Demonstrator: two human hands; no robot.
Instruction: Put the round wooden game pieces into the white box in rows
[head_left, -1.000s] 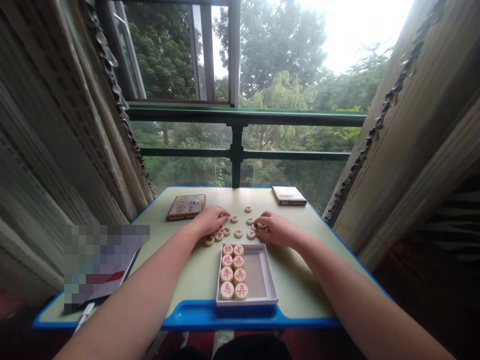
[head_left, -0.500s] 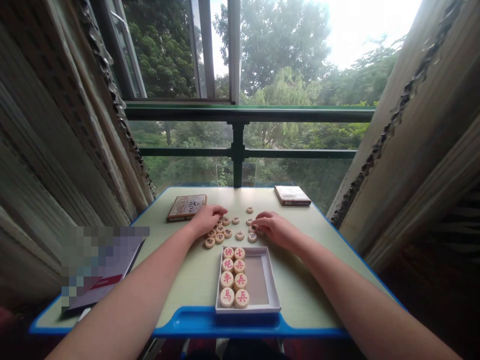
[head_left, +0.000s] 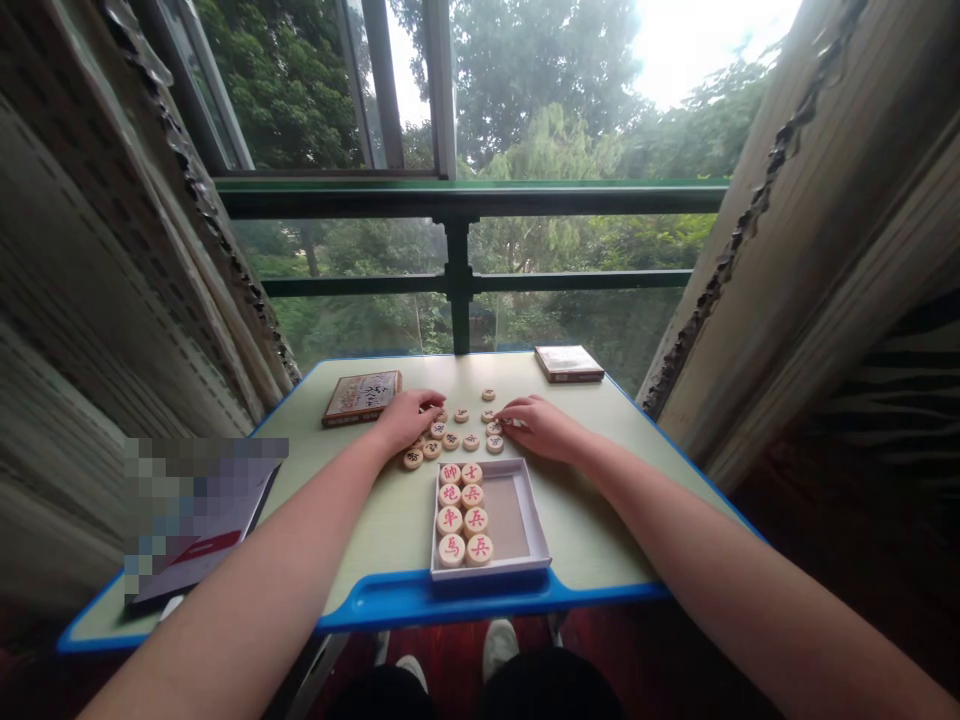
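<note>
Wooden xiangqi pieces with black characters lie loosely on the pale green table, and one of them [head_left: 470, 442] sits just behind the box. My left hand [head_left: 409, 418] rests over the left part of this group, fingers curved and apart, hiding some pieces. From the right, my right hand [head_left: 546, 425] reaches in with spread fingers, its tips at a xiangqi piece [head_left: 493, 428] on the group's right edge. Nearer me stands a shallow white box [head_left: 539, 520]. Two columns of red-character pieces, such as a red piece [head_left: 451, 549], fill its left side.
One closed flat box [head_left: 362, 395] lies at the back left, another box [head_left: 568, 362] at the back right. A dark folder-like item [head_left: 202, 545], partly blurred out, lies at the left. The table has a blue rim [head_left: 600, 595]. Beyond stand a green railing [head_left: 480, 200] and curtains.
The view has tipped downward, so my feet now show. Both hands stay around the black pieces, and a few pieces near them have shifted slightly.
</note>
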